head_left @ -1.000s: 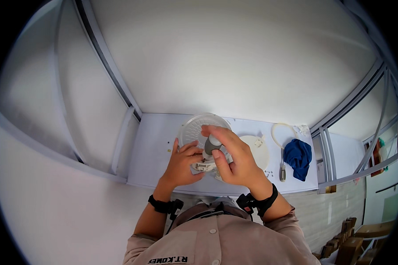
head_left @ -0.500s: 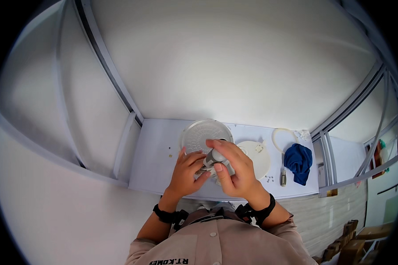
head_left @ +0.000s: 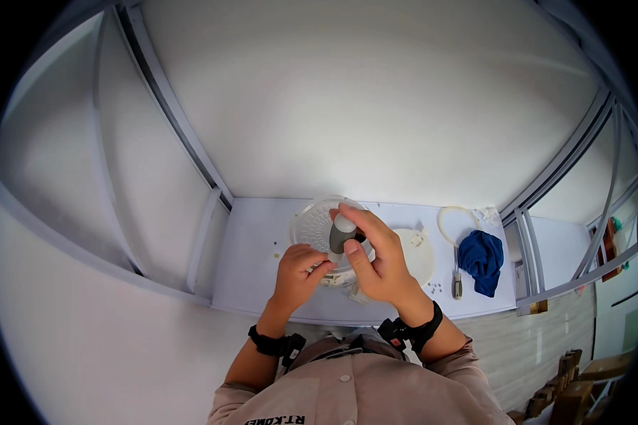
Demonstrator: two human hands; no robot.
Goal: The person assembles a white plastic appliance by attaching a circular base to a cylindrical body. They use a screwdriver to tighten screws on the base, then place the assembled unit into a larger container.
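My right hand is closed round a screwdriver with a grey handle and a pale rounded end, held tilted. My left hand is closed in a pinch at the screwdriver's lower end; what lies between its fingertips is too small to make out. Beneath both hands sits a round, pale, see-through cover with a patterned surface. Whitish parts under the fingers are partly hidden by the hands. Just right of my right hand lies a flat white disc with a small fitting on it.
On the right of the white table lie a bundled blue cloth, a pale ring, and a second screwdriver. Several small screws are scattered near it. Metal frame posts and white panels enclose the table.
My left hand's fingers have drawn together into a pinch. My right hand has shifted slightly up, and the screwdriver's handle now shows more fully.
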